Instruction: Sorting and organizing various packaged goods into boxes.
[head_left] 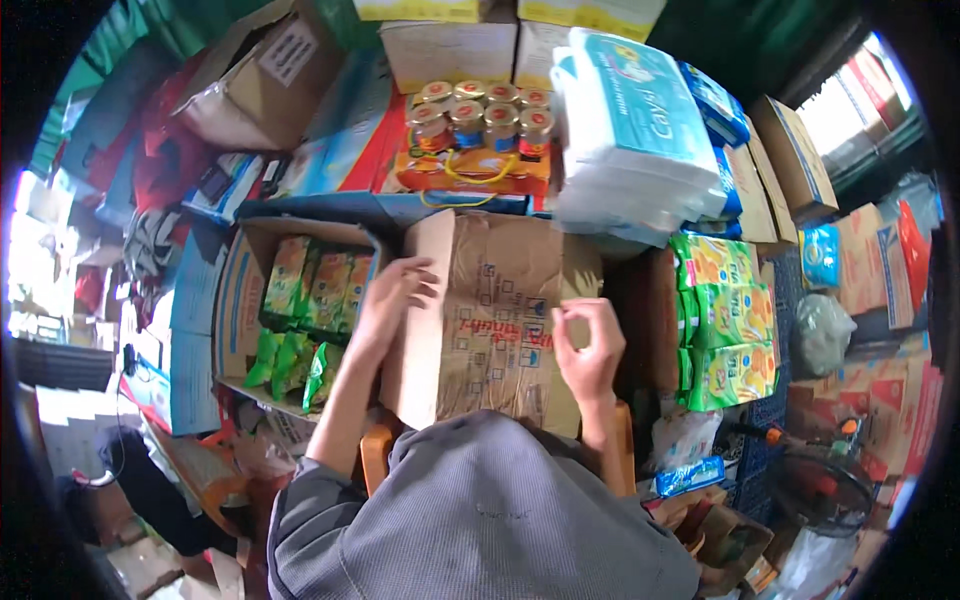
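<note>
Atop creased brown cardboard box (500, 320), left hand (392, 295), right hand (588, 345).

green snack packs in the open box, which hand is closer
Left. The left hand rests at the cardboard box's left edge beside the green snack packs; the right hand is farther right.

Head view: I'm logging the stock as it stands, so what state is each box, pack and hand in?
Brown carton: closed, under both hands.
Open box: flaps up, green packets inside.
Jars: lids on.
Left hand: fingers spread, on the carton's left edge.
Right hand: fingers pinched together over the carton.
</note>
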